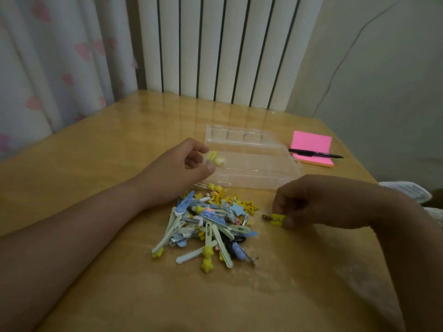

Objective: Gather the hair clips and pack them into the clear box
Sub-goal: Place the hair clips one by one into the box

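Table: a glossy wooden table [96, 164] fills the lower view. Behind it stand a white ribbed radiator [215, 44] and a white curtain [48, 68] with pink shapes.

Clear box: the clear box [259, 171] lies open on the table in front of the radiator. Its walls and floor are see-through, so the wood shows beneath it.

Hair clips: a pile of hair clips [211, 226] sits on the table just in front of the box, on my side of it. They are a jumble of pale green, blue and yellow, and some carry stars.

Left hand: my left hand [177, 164] hovers at the box's left edge with its fingers loosely curled. Two small yellow clips [215, 159] show, blurred, right at my fingertips and over the box's left end. I cannot tell whether my fingers are pinching them.

Right hand: my right hand [323, 200] is in front of the box's right corner, low over the table. My thumb and fingers pinch one yellow clip [278, 218], which lies just right of the pile.

Sticky notes: a pink sticky pad [311, 142] lies just right of the box.

Pen: a black pen [314, 153] rests across the pad, its left end touching or nearly touching the box's right edge.

Cloth: a piece of white fabric [402, 190] shows at the table's edge, well right of the box.
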